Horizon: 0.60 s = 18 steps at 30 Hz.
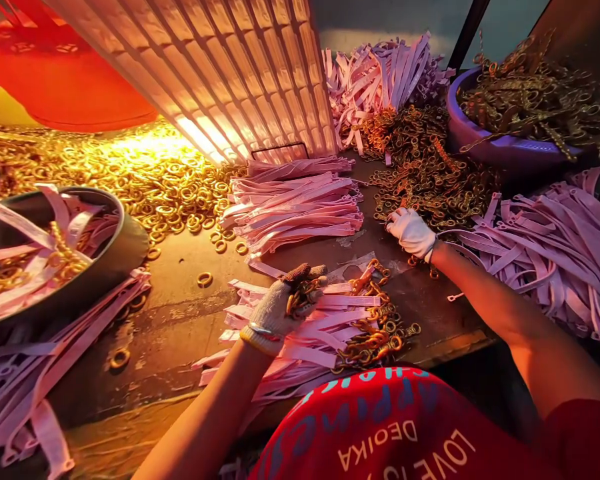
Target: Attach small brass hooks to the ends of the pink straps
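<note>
Viewing remotely through the head camera; all places taken from the stack of pink straps.

Largest first: the table runs under everything I log. The ribbed panel leans just beyond the stack. The ring heap, gold and brightly lit, spreads left of it. The right straps lie well to its right, and the purple basin, filled with chain-like pieces, sits beyond them. The tub, holding straps and rings, stands left of the stack. The chain heap is just to its right. The front straps lie on the near side, with small chains along their right ends.

Hands, both gloved: I see the left hand over the front straps, fingers curled around a bunch of chains. The right hand is right of the stack, at the near edge of the chain heap, fingers bent; I cannot tell whether they grip a piece.

Step in hand, my judgement: gathering chains from the heap while the left hand keeps a supply. The next move calls for a clean pinch that frees pieces without dragging tangled neighbours.

Smallest: a loose ring, left of the near straps.
</note>
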Available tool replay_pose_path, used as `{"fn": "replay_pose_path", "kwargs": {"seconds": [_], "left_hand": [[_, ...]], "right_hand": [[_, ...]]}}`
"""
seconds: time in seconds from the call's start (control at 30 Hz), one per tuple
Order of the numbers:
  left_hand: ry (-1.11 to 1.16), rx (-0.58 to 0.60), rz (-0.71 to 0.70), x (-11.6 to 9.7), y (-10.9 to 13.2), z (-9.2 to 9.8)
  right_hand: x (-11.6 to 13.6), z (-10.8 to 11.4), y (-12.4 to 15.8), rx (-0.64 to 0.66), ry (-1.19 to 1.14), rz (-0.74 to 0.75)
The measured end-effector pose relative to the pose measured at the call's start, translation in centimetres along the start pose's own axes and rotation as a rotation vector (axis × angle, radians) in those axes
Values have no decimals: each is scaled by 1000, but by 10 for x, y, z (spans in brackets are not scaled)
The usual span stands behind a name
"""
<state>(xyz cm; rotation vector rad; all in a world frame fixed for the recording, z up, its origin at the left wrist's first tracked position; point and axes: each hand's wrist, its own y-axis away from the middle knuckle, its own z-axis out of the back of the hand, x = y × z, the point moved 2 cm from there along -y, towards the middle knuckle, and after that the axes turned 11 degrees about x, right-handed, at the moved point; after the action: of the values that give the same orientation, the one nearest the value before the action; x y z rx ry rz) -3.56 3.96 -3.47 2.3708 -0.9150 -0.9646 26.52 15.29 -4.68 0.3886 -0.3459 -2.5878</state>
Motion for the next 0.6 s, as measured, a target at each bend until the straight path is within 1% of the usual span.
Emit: {"fn": "replay_pose_path", "kwargs": {"seconds": [0.1, 0.2, 0.3, 0.37, 0.47, 0.53, 0.6], "left_hand": [[19, 62, 17, 4, 7, -8], [35, 114, 7, 10, 15, -14], [55, 138, 7, 17, 22, -19], [79, 152, 9, 21, 26, -22], [107, 154, 4, 26, 28, -26], [106, 158, -6, 30, 28, -28], [96, 171, -18, 34, 28, -29]], "right_hand": [[-2, 4, -4, -9, -37, -43], [-2, 10, -4, -80, -193, -59], [10, 19, 8, -163, -278, -35], [29, 27, 23, -194, -310, 16], [72, 40, 52, -260, -424, 148], [103, 50, 70, -377, -603, 332], [128, 57, 81, -395, -651, 460]]}}
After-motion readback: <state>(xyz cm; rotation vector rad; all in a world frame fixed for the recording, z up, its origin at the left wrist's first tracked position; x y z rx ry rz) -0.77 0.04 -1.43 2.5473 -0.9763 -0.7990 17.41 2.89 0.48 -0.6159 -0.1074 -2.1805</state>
